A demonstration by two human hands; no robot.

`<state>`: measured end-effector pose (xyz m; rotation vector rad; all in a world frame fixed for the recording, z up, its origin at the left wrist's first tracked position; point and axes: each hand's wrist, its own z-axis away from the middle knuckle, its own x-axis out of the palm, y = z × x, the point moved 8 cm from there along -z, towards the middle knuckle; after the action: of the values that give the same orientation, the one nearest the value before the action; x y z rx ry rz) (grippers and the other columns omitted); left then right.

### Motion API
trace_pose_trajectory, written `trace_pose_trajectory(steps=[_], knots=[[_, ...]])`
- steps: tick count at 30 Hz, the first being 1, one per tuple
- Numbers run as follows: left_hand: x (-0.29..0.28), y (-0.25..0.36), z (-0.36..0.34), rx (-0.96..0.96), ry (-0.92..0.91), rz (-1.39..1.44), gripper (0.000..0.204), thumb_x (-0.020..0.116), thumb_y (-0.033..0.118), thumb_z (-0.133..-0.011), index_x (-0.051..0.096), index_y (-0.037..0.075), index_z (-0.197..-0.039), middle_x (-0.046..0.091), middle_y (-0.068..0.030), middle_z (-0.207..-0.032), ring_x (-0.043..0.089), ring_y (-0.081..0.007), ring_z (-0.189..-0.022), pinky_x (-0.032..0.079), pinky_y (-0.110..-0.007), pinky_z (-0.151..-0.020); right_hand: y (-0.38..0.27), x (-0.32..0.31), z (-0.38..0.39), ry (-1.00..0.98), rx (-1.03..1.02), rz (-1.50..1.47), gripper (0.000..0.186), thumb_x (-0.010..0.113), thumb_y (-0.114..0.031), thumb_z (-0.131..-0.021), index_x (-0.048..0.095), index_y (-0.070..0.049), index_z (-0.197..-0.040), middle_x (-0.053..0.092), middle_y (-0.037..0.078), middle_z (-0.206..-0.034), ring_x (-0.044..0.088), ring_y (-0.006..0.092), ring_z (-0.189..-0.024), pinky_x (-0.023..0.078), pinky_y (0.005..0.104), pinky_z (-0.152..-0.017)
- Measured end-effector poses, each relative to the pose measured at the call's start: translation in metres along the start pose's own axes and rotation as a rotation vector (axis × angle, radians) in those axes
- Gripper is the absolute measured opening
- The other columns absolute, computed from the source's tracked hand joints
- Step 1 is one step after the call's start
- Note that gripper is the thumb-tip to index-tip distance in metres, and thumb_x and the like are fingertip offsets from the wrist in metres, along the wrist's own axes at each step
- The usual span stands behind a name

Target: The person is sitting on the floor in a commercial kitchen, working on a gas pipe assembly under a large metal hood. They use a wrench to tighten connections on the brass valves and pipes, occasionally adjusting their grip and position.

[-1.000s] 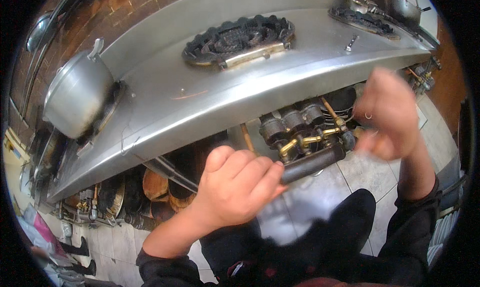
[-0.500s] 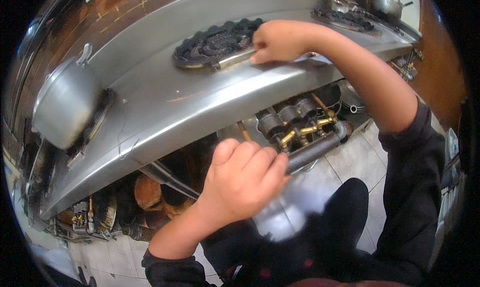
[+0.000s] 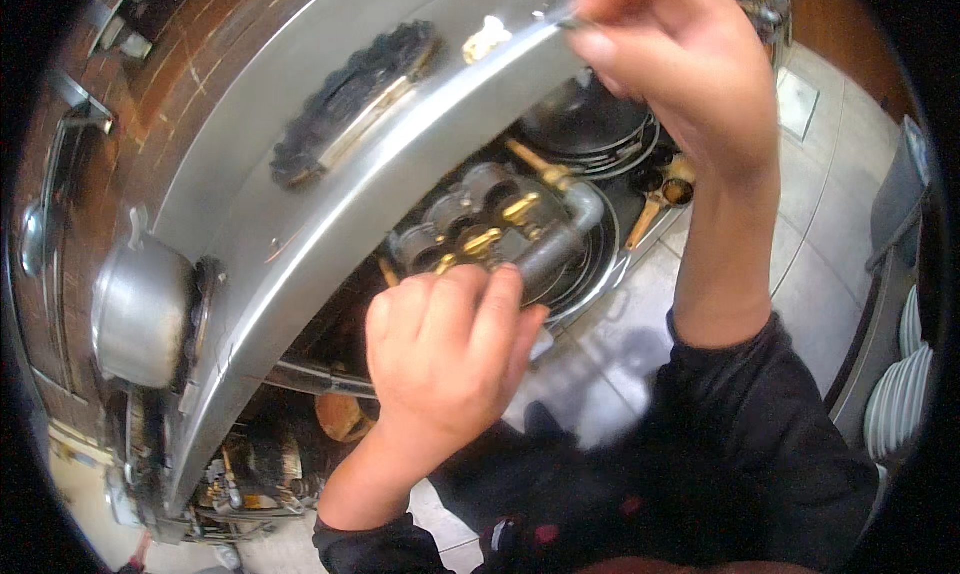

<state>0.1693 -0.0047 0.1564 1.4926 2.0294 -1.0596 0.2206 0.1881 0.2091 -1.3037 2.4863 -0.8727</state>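
Observation:
My left hand (image 3: 440, 349) is closed, its fingers curled down, in front of the brass gas valves (image 3: 483, 244) and dark pipe under the steel counter (image 3: 330, 204). Whatever it may grip is hidden under the fingers. My right hand (image 3: 690, 74) is raised at the counter's front edge, farther right, smeared by motion. Its thumb and forefinger come together at a thin dark bit that I cannot make out. On the countertop, left of that hand, lies a small crumpled whitish thing (image 3: 487, 40). Farther left sits a black burner grate (image 3: 350, 104) with a pale metal strip along its front.
A large aluminium pot (image 3: 147, 314) stands at the counter's left end. Dark pans (image 3: 590, 129) are stacked below the counter, with wooden-handled ladles (image 3: 648, 219) beside them. White plates (image 3: 897, 404) stand at the right edge. Pale tiles (image 3: 620, 294) cover the floor.
My right hand has left the burner's front strip and moved right along the counter edge. My left hand stays closed near the valves. The view has swung right, bringing plates and ladles in.

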Motion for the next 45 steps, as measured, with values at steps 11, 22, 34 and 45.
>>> trace_pose_trajectory(steps=[11,22,34,45], knots=[[0.019,0.021,-0.019,0.015,-0.066,-0.31,0.035,0.08,0.027,-0.067,0.065,0.008,-0.092,0.06,-0.0083,-0.08,0.057,-0.0269,-0.067,0.045,-0.036,-0.062,0.169,0.052,0.111,0.079,0.285,-0.498,0.012,0.065,0.0,-0.068,0.063,0.0,-0.079,0.063,0.006,-0.069,0.058,0.0094,-0.065,0.048,0.0263,-0.061],[0.025,0.026,-0.028,0.007,-0.1,-0.311,0.029,0.079,0.013,-0.073,0.063,-0.001,-0.093,0.06,-0.0097,-0.081,0.057,-0.0207,-0.07,0.048,-0.03,-0.063,0.169,0.065,0.116,0.064,0.279,-0.337,0.016,0.066,-0.007,-0.068,0.059,0.0,-0.081,0.063,0.012,-0.07,0.062,0.0174,-0.067,0.049,0.0322,-0.062],[0.026,0.021,-0.027,0.001,-0.098,-0.256,0.026,0.077,0.01,-0.074,0.062,-0.001,-0.092,0.059,-0.0093,-0.079,0.055,-0.0201,-0.07,0.045,-0.03,-0.061,0.158,0.062,0.113,0.101,0.265,-0.363,0.016,0.067,-0.009,-0.069,0.061,0.001,-0.081,0.065,0.016,-0.074,0.065,0.0241,-0.071,0.05,0.0353,-0.065],[0.028,0.019,-0.027,0.014,-0.093,-0.251,0.027,0.078,0.011,-0.073,0.062,-0.001,-0.091,0.059,-0.009,-0.08,0.054,-0.0202,-0.07,0.044,-0.03,-0.063,0.167,0.08,0.118,0.209,0.322,-0.6,0.015,0.068,-0.003,-0.076,0.061,0.003,-0.088,0.066,0.012,-0.081,0.064,0.0171,-0.072,0.051,0.0296,-0.066]])
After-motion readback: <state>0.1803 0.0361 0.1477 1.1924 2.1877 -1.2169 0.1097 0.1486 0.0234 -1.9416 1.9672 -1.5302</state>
